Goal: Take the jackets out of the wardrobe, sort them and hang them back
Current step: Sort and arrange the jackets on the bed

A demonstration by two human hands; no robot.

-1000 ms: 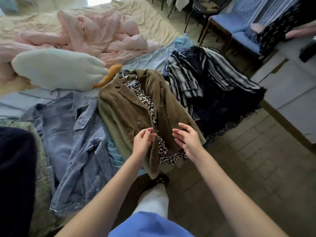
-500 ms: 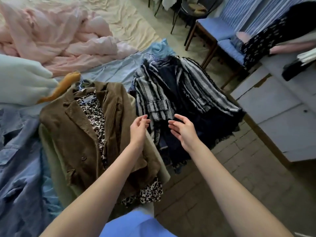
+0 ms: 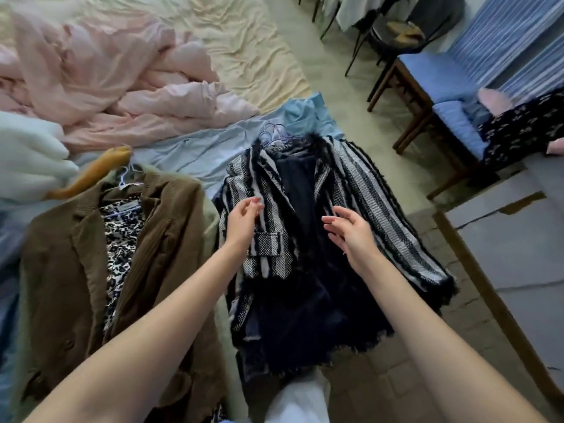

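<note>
**Over the striped jacket at the bed's edge**

Nearest the camera, both bare forearms reach over the navy-and-white striped woven jacket with frayed fringe (image 3: pixel 360 190), which lies open on the bed edge. The left hand (image 3: pixel 242 219) has fingers loosely curled, touching its lapel; whether it pinches the cloth cannot be told. The right hand (image 3: pixel 351 232) hovers relaxed, holding nothing. Just left lies a brown corduroy jacket (image 3: pixel 61 270) over leopard-print lining. Beyond, a crumpled pink sheet (image 3: pixel 122 87); far right, a blue-cushioned wooden chair (image 3: pixel 427 77).

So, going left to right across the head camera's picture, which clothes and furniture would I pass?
Brown corduroy jacket → navy-and-white striped fringed jacket → wooden chair with blue cushion.
</note>
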